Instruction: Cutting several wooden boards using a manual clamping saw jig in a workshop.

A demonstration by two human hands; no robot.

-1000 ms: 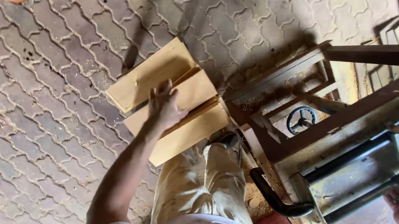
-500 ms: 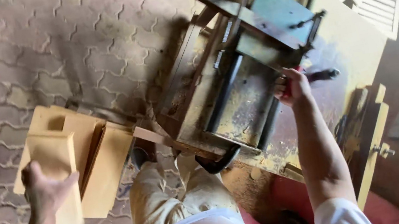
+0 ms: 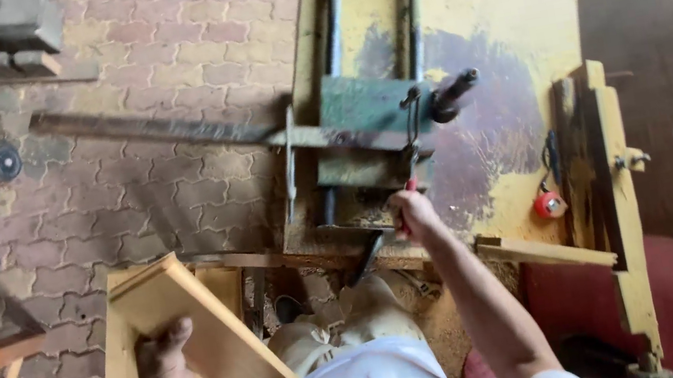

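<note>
The left hand [image 3: 163,359] curled its fingers over the edge of a flat, pale wooden board [image 3: 202,339], lifted tilted above a stack of similar boards [image 3: 119,362] on the interlocking paver floor [image 3: 144,75]. The right hand [image 3: 414,214] was closed around a red-tipped lever [image 3: 407,195] on the worn yellow steel machine [image 3: 508,69].

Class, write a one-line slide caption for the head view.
Left hand lifts a wooden board while right hand grips a red-handled lever on a yellow woodworking machine.
</note>
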